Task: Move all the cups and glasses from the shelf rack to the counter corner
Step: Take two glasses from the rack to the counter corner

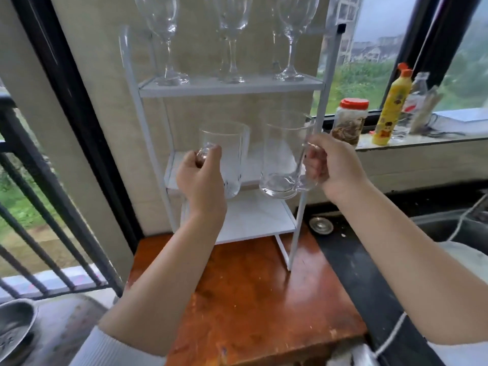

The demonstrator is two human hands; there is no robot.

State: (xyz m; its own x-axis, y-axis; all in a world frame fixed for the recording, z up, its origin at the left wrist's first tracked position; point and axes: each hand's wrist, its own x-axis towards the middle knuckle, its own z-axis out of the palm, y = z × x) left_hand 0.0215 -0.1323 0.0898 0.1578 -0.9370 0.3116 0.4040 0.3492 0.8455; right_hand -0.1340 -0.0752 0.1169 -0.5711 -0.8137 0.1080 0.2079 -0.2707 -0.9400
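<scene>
A white shelf rack (229, 88) stands on a brown wooden counter (250, 299). Three clear wine glasses (233, 40) stand on its upper shelf. My left hand (200, 180) grips the handle of a clear glass mug (229, 154), held in the air in front of the middle shelf. My right hand (335, 167) grips the handle of a taller clear glass mug (282, 154), also lifted in front of the rack. Both mugs are upright and empty. The middle and bottom shelves behind the mugs look bare.
On the window sill at right stand a red-lidded jar (350, 122), a yellow squeeze bottle (390, 107) and a clear bottle (417, 96). A metal bowl (13, 328) sits at the lower left. A dark sink area (449, 228) lies right of the counter.
</scene>
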